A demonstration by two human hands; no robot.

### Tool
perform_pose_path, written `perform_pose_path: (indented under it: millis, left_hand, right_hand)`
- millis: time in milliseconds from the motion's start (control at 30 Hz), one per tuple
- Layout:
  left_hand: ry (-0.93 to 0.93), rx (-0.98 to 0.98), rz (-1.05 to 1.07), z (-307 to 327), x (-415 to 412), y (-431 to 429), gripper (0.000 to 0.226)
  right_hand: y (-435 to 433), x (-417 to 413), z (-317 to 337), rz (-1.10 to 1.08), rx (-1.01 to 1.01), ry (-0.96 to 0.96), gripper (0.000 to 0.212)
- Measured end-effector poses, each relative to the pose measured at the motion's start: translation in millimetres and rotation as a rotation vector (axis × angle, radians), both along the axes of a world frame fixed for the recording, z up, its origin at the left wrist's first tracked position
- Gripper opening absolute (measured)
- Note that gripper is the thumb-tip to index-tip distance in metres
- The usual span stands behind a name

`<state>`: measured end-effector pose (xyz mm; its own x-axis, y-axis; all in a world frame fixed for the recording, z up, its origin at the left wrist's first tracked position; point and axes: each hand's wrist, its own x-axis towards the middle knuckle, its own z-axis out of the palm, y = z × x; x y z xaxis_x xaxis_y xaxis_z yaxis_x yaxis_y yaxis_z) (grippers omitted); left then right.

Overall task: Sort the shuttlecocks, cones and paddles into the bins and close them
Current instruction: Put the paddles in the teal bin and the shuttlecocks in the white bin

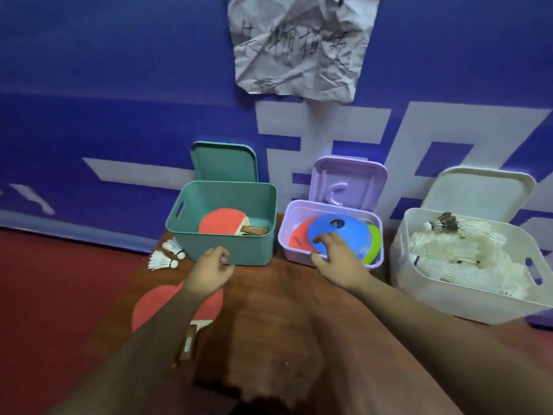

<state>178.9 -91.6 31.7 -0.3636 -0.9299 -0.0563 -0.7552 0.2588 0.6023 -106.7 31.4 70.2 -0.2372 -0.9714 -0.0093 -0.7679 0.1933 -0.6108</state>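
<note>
Paddle (149,305): nearest us, flat on the floor, partly under our left forearm.
Left grip (214,266): fingers loosely curled, holding nothing, just before the green bin (239,250).
Right grip (335,259): pinches the near edge of the blue cone (344,235) in the purple bin (296,256).
Green bin: lid up; we see a second paddle (221,221) inside.
Purple bin: lid up; red cone (299,238) and green cone (374,241) under the blue.
White bin (419,289): lid up, full of shuttlecocks (466,259).
Loose shuttlecocks (160,260): two on the floor, left of the green bin.

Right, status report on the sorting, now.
Left hand empty, by green bin. Right hand on blue cone in purple bin, grip unclear. One paddle, two shuttlecocks outside bins. All three lids up.
</note>
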Motion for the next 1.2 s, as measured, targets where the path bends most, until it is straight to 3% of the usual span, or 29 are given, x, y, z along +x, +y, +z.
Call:
perform_pose_path:
  millis: [133,400,700,833,967,1200]
  left_hand:
    - [-0.032,0.064,0.081,-17.1,101.7,-24.4,0.017]
    - [-0.093,0.132,0.095,-58.8,237.5,-95.8,0.020]
    - [-0.027,0.157,0.135,-107.3,234.6,-206.8,0.038]
    - [-0.091,0.263,0.137,-140.4,219.5,-225.6,0.043]
    - [0.009,0.255,0.080,-163.0,229.4,-224.4,0.035]
    - [0.444,0.316,0.338,-160.3,289.0,-237.4,0.029]
  right_hand:
    - [-38.8,95.0,-17.4,0.055,0.069,-0.015,0.034]
    - [-115.7,243.1,-59.2,0.093,0.221,-0.036,0.039]
    - [-212.9,328.6,-106.5,0.192,0.308,0.031,0.037]
    - [-240.2,343.1,-130.9,0.240,0.328,0.073,0.040]
    - [-265.4,349.2,-147.4,0.246,0.318,0.046,0.037]
    - [-329.5,378.7,-164.7,0.120,0.248,0.044,0.063]
